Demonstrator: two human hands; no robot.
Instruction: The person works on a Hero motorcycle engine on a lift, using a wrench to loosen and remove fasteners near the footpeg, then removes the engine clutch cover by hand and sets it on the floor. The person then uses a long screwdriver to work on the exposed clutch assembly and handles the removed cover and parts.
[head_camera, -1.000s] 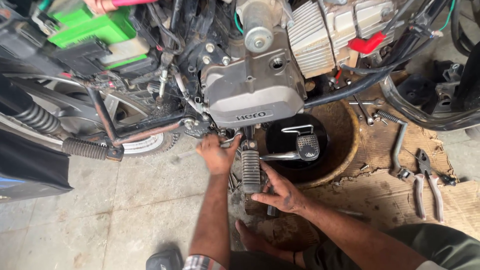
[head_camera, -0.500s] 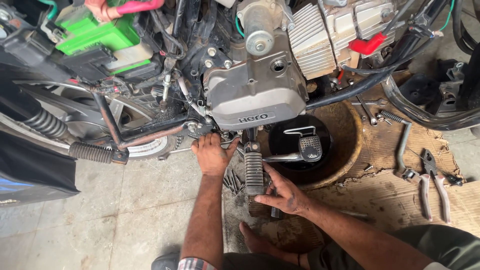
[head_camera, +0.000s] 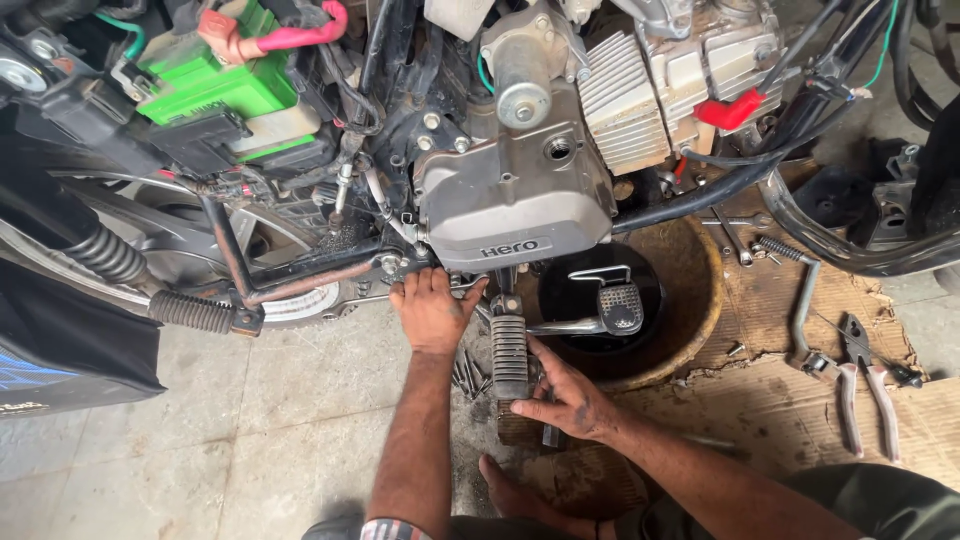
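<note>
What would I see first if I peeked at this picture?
Probably the big grey engine of a motorbike, right in the middle at the top, with a bright green box up on its left. Below it two hands are at work: the left hand reaches up under the engine, and the right hand rests against a black ribbed footrest. A round pan of black oil sits just right of them.

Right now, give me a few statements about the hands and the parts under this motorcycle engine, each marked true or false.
1. The left hand reaches up under the grey engine cover. True.
2. The right hand holds the pliers. False: the pliers lie untouched on the cardboard.
3. The right hand rests at the ribbed footpeg. True.
4. The drain pan sits on the seat. False: it stands on the floor below the engine.
</note>
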